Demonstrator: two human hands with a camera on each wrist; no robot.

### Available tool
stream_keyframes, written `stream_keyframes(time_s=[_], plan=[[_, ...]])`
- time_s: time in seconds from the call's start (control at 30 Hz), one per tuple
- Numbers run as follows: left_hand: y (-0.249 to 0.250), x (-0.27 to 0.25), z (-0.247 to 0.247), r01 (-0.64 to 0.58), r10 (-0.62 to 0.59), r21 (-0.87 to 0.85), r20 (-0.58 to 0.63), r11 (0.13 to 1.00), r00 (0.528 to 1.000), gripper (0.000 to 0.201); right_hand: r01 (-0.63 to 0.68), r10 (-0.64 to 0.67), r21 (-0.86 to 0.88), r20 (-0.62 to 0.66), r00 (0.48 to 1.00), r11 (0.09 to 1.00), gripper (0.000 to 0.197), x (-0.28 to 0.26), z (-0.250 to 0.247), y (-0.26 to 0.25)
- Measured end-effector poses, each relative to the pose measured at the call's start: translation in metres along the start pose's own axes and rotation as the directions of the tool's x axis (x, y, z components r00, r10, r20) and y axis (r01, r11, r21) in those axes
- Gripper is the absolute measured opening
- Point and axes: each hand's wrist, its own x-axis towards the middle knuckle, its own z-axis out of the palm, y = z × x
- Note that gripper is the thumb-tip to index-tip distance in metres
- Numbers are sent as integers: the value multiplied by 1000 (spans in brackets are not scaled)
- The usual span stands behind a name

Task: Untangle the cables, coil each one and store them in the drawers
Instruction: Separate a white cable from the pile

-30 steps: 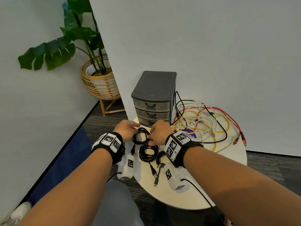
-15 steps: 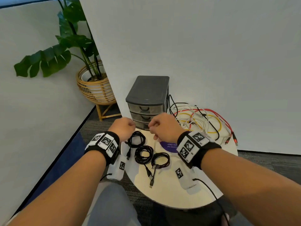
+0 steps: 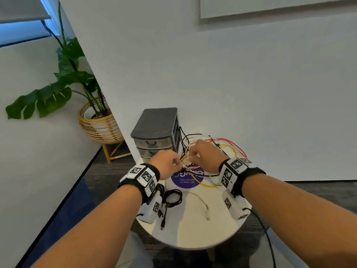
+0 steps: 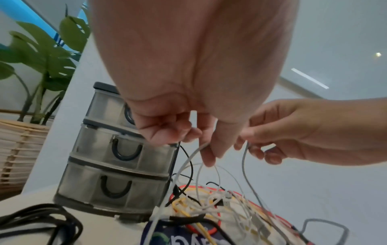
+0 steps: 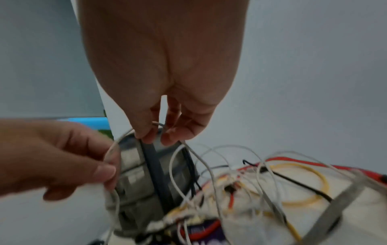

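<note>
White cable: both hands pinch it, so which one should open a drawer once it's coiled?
Probably the left hand: it is nearest the drawer unit. The right hand pinches the white cable over the tangle.

Smooth white cable (image 4: 246,167) in my fingers (image 4: 211,155); drawer unit (image 3: 154,136) smoky translucent plastic w/ matt grey top; worktop (image 3: 193,229) matt.

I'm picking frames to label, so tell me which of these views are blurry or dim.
Head view: evenly lit and mostly sharp, with wide-angle bending at the edges. Left wrist view: bright, the left hand looms large and soft, the drawer unit fairly clear. Right wrist view: dimmest, the white cable and left hand smeared by motion.
</note>
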Motion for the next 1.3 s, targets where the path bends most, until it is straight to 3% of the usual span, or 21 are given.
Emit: stream_keyframes(time_s=[0.1,0.23,0.47,0.6,0.7,0.77,0.87,0.9,0.93,0.97,1.03,1.07,1.17,1.3], plan=[[-1,-7,-8,-13,1,-94,-130,995,992,25,46,-29,126,-130,991,991,16,0,-26,-1],[2,-18,-26,-110,44,-277,-235,955,971,22,108,-23,277,-293,956,955,13,-3,-78,-13],[26,-38,-45,-156,57,-391,-253,907,966,25,131,69,396,-453,889,909,12,-21,-143,-36],[24,-42,-41,-125,-39,-493,-307,861,951,29,102,100,366,-493,864,925,15,-31,-155,-41],[27,-46,-43,-142,-73,-606,-316,783,946,35,83,163,393,-552,818,916,18,-35,-163,-43],[33,-51,-46,-169,-88,-716,-308,678,947,37,79,202,424,-579,790,902,19,-36,-166,-46],[41,-59,-48,-115,-95,-872,-181,476,979,31,77,218,429,-597,772,900,21,-35,-166,-51],[41,-60,-45,-83,-83,-881,-136,466,987,24,72,223,426,-601,767,902,22,-35,-165,-52],[39,-59,-39,-47,-67,-847,-98,529,993,17,65,232,428,-605,761,901,22,-35,-164,-52],[36,-57,-32,-10,-50,-755,-57,656,997,18,62,245,437,-610,753,897,22,-35,-163,-53],[30,-52,-14,72,-30,-486,93,871,995,40,65,277,471,-618,736,880,22,-36,-162,-53],[28,-50,-6,110,-46,-378,175,919,984,52,70,297,494,-622,724,866,22,-35,-162,-53],[30,-48,17,162,-103,-187,293,969,950,72,78,352,554,-624,698,829,22,-34,-163,-53],[31,-42,37,165,-154,-17,269,986,951,62,69,354,551,-622,698,832,24,-33,-160,-54]])
